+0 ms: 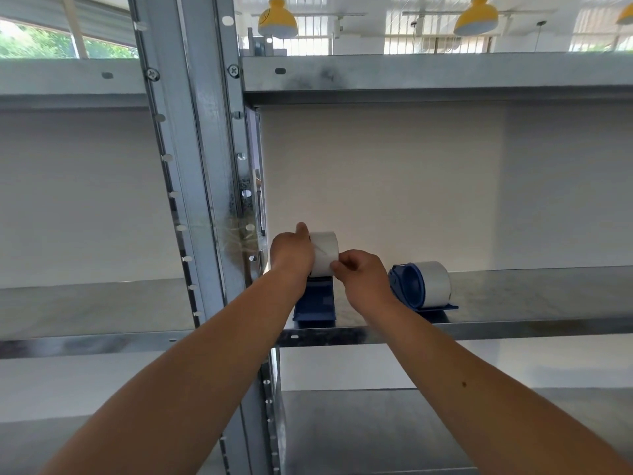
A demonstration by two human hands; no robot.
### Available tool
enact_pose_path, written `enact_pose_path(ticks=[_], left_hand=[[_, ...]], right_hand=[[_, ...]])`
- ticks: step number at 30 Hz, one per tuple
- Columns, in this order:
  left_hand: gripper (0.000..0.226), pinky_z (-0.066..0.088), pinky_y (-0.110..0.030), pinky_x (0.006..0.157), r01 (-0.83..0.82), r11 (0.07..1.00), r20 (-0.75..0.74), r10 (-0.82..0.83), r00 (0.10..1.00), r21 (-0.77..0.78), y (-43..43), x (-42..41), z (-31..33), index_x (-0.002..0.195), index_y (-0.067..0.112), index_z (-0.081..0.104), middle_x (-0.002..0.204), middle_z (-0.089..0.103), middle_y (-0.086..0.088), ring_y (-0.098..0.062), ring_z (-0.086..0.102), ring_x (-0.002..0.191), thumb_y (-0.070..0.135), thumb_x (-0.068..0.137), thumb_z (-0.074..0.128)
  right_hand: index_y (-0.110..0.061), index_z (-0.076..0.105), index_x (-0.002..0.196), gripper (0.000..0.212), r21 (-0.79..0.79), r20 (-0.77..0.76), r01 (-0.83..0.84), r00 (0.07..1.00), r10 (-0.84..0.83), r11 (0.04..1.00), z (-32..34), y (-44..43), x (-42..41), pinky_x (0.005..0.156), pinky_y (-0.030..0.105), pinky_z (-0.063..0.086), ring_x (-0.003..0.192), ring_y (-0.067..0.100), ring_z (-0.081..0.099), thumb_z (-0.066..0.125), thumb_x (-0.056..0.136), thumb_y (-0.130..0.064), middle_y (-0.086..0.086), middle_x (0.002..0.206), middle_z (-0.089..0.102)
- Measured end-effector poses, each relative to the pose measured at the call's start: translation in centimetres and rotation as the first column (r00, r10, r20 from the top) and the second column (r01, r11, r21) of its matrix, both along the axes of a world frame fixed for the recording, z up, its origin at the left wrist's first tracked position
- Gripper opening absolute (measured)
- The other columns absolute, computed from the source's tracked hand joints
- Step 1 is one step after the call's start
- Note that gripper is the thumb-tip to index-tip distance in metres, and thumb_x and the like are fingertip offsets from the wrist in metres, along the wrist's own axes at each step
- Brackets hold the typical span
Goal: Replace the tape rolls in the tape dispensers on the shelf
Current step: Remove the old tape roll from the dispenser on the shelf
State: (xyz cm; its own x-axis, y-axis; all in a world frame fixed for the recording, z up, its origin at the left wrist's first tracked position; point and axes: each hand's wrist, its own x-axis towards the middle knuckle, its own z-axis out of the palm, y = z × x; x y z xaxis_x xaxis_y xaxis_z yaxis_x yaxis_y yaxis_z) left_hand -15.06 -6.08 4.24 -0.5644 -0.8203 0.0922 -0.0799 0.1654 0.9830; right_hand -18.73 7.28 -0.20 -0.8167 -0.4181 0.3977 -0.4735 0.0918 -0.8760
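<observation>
Left hand (291, 250), right hand (363, 275) grip roll (325, 248); loaded dispenser (419, 284) beside.

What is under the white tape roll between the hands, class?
A blue dispenser, standing on the metal shelf. The left hand and right hand hide the sides where roll meets dispenser.

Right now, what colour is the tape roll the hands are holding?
White. The roll shows best in the head view.

Bright daylight pours from the barred windows (442, 36) above, washing them out. The steel shelf (534, 296) shows soft glare, and wide-angle distortion bends the upright post (205, 186).
</observation>
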Motion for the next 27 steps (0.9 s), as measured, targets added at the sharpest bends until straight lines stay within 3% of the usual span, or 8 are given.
enact_pose_path(ticks=[6, 11, 16, 18, 20, 23, 25, 27], left_hand=[[0.032, 0.042, -0.034, 0.076, -0.003, 1.000, -0.012, 0.003, 1.000, -0.009, -0.6, -0.2, -0.3, 0.100, 0.010, 0.051, 0.073, 0.044, 0.001, -0.012, 0.041, 0.060, 0.040, 0.108, 0.046], [0.044, 0.040, -0.029, 0.060, -0.022, 0.998, 0.029, 0.024, 0.999, -0.065, -0.7, -0.5, -0.3, 0.071, 0.014, 0.048, 0.069, 0.047, -0.004, -0.020, 0.049, 0.062, 0.036, 0.109, 0.042], [0.051, 0.032, -0.028, 0.051, -0.048, 0.997, 0.005, 0.049, 0.999, -0.066, -0.7, -0.8, -0.5, 0.064, 0.010, 0.049, 0.061, 0.045, -0.006, -0.019, 0.045, 0.054, 0.036, 0.108, 0.044], [0.053, 0.032, -0.028, 0.051, -0.046, 0.997, 0.001, 0.046, 0.999, -0.067, -0.8, -0.8, -0.7, 0.062, 0.011, 0.046, 0.058, 0.042, -0.005, -0.019, 0.042, 0.052, 0.037, 0.107, 0.046], [0.054, 0.032, -0.028, 0.050, -0.047, 0.996, 0.003, 0.048, 0.999, -0.075, -0.8, -0.8, -0.8, 0.061, 0.011, 0.045, 0.057, 0.040, -0.004, -0.018, 0.041, 0.051, 0.040, 0.107, 0.048], [0.053, 0.031, -0.028, 0.049, -0.062, 0.994, 0.002, 0.062, 0.998, -0.091, -0.9, -0.6, -0.9, 0.063, 0.012, 0.044, 0.057, 0.038, -0.004, -0.017, 0.039, 0.049, 0.044, 0.105, 0.051], [0.055, 0.031, -0.028, 0.049, -0.066, 0.992, -0.010, 0.065, 0.998, -0.111, -0.9, -0.5, -1.0, 0.062, 0.013, 0.042, 0.056, 0.037, -0.003, -0.017, 0.038, 0.049, 0.048, 0.103, 0.053], [0.058, 0.031, -0.028, 0.049, -0.072, 0.989, -0.015, 0.070, 0.997, -0.128, -0.9, -0.4, -1.1, 0.060, 0.013, 0.043, 0.054, 0.038, -0.003, -0.017, 0.039, 0.048, 0.052, 0.102, 0.054]], right_hand=[[-0.006, 0.068, 0.085, 0.019, 0.031, -0.013, 0.091, 0.996, -0.091, 0.995, 0.0, 0.9, -1.0, 0.073, 0.031, 0.045, 0.072, 0.016, 0.055, 0.064, 0.100, -0.016, 0.003, 0.079, 0.064], [-0.008, 0.069, 0.097, 0.014, 0.265, -0.264, 0.179, 0.959, -0.107, 0.947, 0.4, 3.1, -1.2, 0.072, 0.030, 0.041, 0.087, 0.022, 0.060, 0.057, 0.103, -0.013, 0.005, 0.095, 0.067], [0.000, 0.069, 0.117, 0.022, 0.737, -0.378, 0.276, 0.925, 0.036, 0.617, 2.0, 3.4, -1.7, 0.077, 0.029, 0.041, 0.109, 0.031, 0.067, 0.060, 0.097, -0.005, 0.018, 0.120, 0.070], [-0.003, 0.070, 0.107, 0.015, 0.825, -0.374, 0.279, 0.922, 0.104, 0.491, 1.8, 3.2, -1.6, 0.074, 0.024, 0.040, 0.098, 0.025, 0.066, 0.061, 0.095, -0.003, 0.013, 0.113, 0.071], [-0.010, 0.063, 0.085, 0.013, 0.865, -0.356, 0.268, 0.924, 0.142, 0.425, 1.4, 3.1, -1.3, 0.071, 0.025, 0.046, 0.089, 0.022, 0.064, 0.061, 0.096, -0.003, 0.012, 0.105, 0.070], [-0.004, 0.066, 0.120, 0.021, 0.882, -0.303, 0.220, 0.942, 0.146, 0.416, 1.0, 2.9, -1.2, 0.101, 0.030, 0.044, 0.126, 0.028, 0.060, 0.061, 0.100, -0.007, 0.018, 0.134, 0.066], [-0.008, 0.067, 0.104, 0.009, 0.876, -0.320, 0.227, 0.934, 0.161, 0.426, 0.9, 2.8, -1.5, 0.082, 0.023, 0.047, 0.115, 0.023, 0.060, 0.060, 0.099, -0.006, 0.016, 0.108, 0.068], [-0.016, 0.055, 0.078, 0.022, 0.862, -0.344, 0.257, 0.929, 0.133, 0.436, 1.1, 2.8, -1.5, 0.057, 0.023, 0.035, 0.094, 0.018, 0.052, 0.061, 0.096, -0.004, 0.005, 0.080, 0.055]])
